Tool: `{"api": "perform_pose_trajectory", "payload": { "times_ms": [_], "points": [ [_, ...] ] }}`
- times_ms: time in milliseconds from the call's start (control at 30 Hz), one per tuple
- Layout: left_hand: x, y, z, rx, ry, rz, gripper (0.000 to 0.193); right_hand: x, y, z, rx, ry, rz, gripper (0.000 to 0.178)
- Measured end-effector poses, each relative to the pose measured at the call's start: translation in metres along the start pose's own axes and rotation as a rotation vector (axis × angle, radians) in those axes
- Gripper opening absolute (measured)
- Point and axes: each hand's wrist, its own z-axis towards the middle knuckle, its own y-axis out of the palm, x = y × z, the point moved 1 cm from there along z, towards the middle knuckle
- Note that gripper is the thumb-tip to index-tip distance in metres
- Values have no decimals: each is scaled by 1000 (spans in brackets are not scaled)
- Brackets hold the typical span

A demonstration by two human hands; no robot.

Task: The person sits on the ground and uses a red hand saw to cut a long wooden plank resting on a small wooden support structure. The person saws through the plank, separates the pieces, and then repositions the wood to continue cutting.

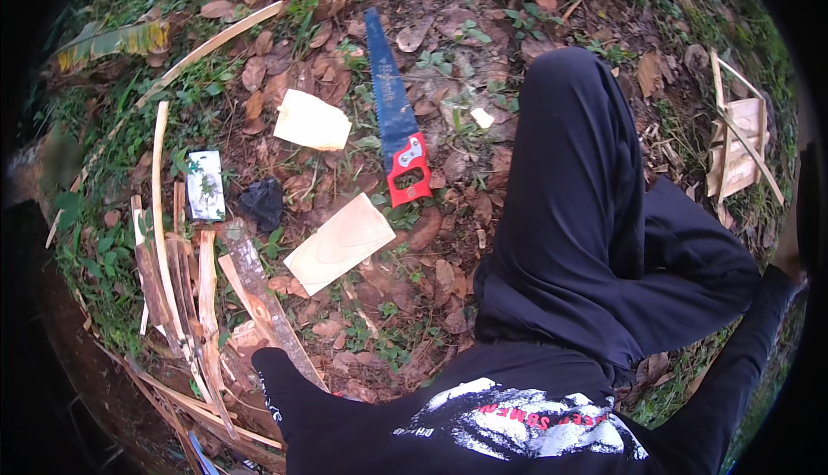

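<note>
red-handled saw (393, 108) on leaf litter (444, 281), pale board (340, 245) nearby, wood strips (208, 302) at left

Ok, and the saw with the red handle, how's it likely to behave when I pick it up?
The saw's long, thin blade will probably flex slightly sideways but otherwise hold its shape. Its thick red handle likely makes that end heavier. The toothed edge may snag the leaf litter if dragged.

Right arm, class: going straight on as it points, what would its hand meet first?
Nothing visible: the right arm runs into the picture's dark rim, so the way looks free as far as shown. The right hand cannot be made out, and depth is unclear.
</note>
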Motion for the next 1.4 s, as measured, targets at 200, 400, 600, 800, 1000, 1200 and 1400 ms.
{"api": "perform_pose_trajectory", "payload": {
  "times_ms": [200, 400, 600, 800, 1000, 1200, 1400],
  "points": [
    [46, -20, -58, 275, 22, -1, 95, 60, -38, 47, 216, 45, -10, 66],
    [86, -107, -129, 822, 70, -302, 88, -4, -64, 31, 436, 3, -103, 77],
    [223, -368, -315, 1228, 982, -950, 75, 12, -127, 61, 293, 261, -195, 82],
    [365, -489, -552, 405, 1802, -1647, 77, 40, -163, 84, 161, 119, 36, 75],
    [439, -528, -854, -397, 2291, -1704, 89, 94, -188, 62, 65, -76, -71, 47],
    [444, -500, -1012, -673, 2355, -1516, 128, 63, -219, 59, 63, -11, 273, 67],
    [449, -411, -1081, -423, 2244, -1412, 105, 54, -195, 64, 97, 18, 171, 70]
  ]
}}
